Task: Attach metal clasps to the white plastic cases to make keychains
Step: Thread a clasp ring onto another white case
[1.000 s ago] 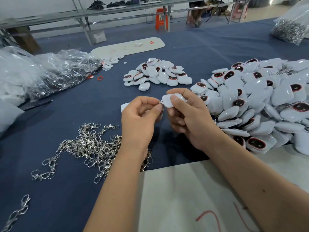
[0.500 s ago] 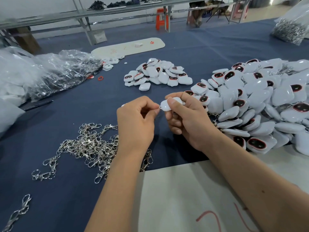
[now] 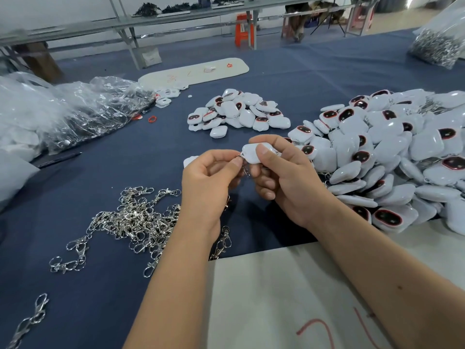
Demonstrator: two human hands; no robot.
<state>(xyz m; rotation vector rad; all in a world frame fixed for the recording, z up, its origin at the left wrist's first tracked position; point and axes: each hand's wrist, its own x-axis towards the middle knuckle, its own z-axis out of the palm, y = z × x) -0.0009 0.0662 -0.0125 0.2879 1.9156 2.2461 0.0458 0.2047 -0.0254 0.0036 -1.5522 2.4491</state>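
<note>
The right hand (image 3: 286, 182) is holding a white case (image 3: 254, 153) up above the blue counter (image 3: 113, 167), its thumb pressing on the case's face and its index finger curling over the far edge, while the lower fingers (image 3: 264, 195) are curling underneath and holding nothing more that can be seen. The left hand (image 3: 208, 182) is sitting just beside it, thumb and index finger pinching a metal clasp (image 3: 242, 159) right at the case's left corner; part of the clasp is hanging down between the two hands, and whether its ring is already through the case cannot be told. A loose tangle of clasps (image 3: 136, 220) is lying on the counter to the left of the left forearm, with a few strays (image 3: 30, 321) lying nearer the lower left corner. A big pile of cases (image 3: 392, 157) is spreading along the right side, touching a white sheet (image 3: 264, 298) that is lying under both forearms, and a smaller pile (image 3: 239, 113) is sitting well beyond the hands. One more white piece (image 3: 189, 161) is peeking out just behind the left hand. Crumpled clear bags (image 3: 75, 109) are lying at the far left, a bag of metal parts (image 3: 437, 44) is sitting at the far right corner, and a pale board (image 3: 196, 70) is lying beyond the small pile.
</note>
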